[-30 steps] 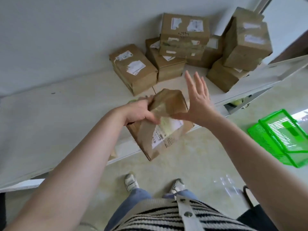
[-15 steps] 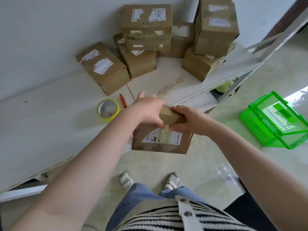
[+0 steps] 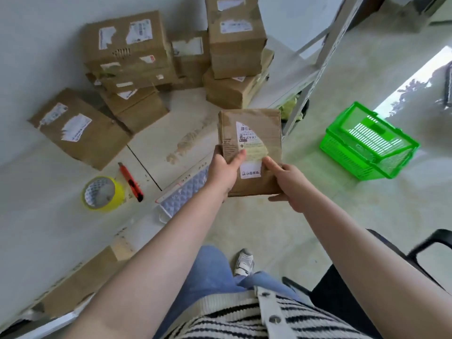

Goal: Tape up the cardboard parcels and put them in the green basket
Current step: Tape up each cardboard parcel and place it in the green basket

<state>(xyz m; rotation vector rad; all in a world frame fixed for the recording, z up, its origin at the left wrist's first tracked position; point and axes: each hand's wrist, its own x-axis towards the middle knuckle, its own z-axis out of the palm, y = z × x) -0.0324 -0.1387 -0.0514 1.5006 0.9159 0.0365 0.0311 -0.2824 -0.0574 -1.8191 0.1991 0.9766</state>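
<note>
The left hand [image 3: 223,171] grips the near-left edge of a flat brown cardboard parcel [image 3: 254,133], thumb curled over its labelled face, while the right hand [image 3: 289,185] holds the near-right corner with its forefinger laid along the top. Left of the hands a yellow tape roll [image 3: 102,194] and an orange box cutter [image 3: 130,181] lie on the pale tabletop [image 3: 36,216]; beyond them stand stacked, creased boxes [image 3: 151,67]. Right of the hands, a green lattice basket [image 3: 367,143] sits on the floor.

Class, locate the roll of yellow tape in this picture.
In the head view, the roll of yellow tape lies on the white table, lower left, just left of the red utility knife.
</note>
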